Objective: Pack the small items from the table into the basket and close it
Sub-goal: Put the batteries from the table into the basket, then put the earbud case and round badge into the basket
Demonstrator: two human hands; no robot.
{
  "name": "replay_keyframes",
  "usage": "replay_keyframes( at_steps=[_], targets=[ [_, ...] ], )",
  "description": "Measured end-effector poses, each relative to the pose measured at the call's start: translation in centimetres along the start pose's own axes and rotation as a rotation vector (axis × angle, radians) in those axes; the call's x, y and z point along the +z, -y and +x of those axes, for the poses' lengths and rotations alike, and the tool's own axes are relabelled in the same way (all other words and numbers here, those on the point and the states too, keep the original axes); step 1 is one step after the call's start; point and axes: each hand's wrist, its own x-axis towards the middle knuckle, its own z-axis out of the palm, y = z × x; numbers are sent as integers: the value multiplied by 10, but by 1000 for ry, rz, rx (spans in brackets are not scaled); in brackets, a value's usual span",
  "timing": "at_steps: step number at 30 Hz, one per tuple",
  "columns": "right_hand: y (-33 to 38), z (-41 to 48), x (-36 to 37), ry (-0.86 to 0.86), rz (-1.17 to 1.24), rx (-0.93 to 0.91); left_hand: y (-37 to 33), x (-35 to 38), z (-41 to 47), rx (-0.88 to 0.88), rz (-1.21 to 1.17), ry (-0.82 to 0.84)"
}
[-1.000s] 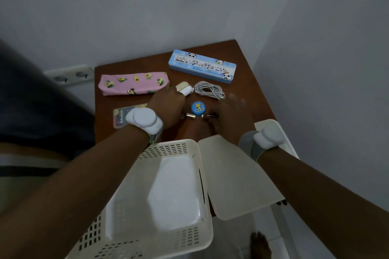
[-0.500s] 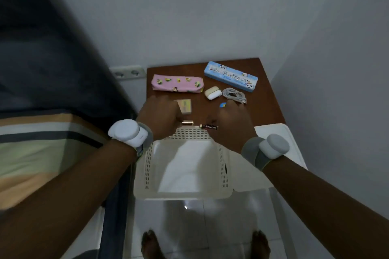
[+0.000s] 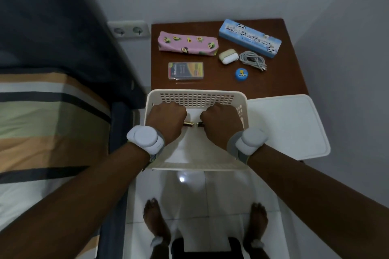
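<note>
Both hands hang inside the cream basket (image 3: 195, 96), which stands against the near edge of the brown tabletop (image 3: 284, 82). The left hand (image 3: 166, 121) is curled into a fist around a battery (image 3: 188, 124) whose gold end pokes out toward the middle of the basket; the right hand (image 3: 221, 122) is likewise curled around a second battery (image 3: 200, 124), its dark tip pointing back at the first, the two ends close but apart. Each wrist carries a pale grey band. The basket's lid (image 3: 288, 126) lies open flat just beside the basket on its right side. Beyond the basket, on the tabletop, sits a clear battery case (image 3: 186, 71) nearest the basket's far left corner, and farther back from it a pink avocado-print pouch (image 3: 187, 46). Beyond the basket's far right corner lies a small blue round tin (image 3: 241, 74), then a white earbud case (image 3: 228, 56) touching a coiled grey cable (image 3: 252, 60), and farthest from the basket a blue panda pencil box (image 3: 250, 37). A striped bed (image 3: 42, 111) lies to the basket's left.
</note>
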Motion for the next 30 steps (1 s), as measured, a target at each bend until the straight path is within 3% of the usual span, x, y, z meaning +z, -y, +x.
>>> replay_keyframes(
  at_steps=[8, 13, 18, 25, 30],
  targets=[
    [-10, -3, -12, -41, 104, 33, 4, 3, -1, 12, -52, -9],
    [-47, -3, -65, -194, 91, 159, 8, -50, 9, 77, -139, -179],
    [-103, 15, -103, -191, 60, 278, -4, -102, 49, 36, -188, -231],
    [-149, 56, -70, -103, 111, 315, -27, -95, 123, 83, -134, -240],
    [-156, 77, -28, -43, 150, 320, -37, -68, 176, 48, -230, -191]
  ],
)
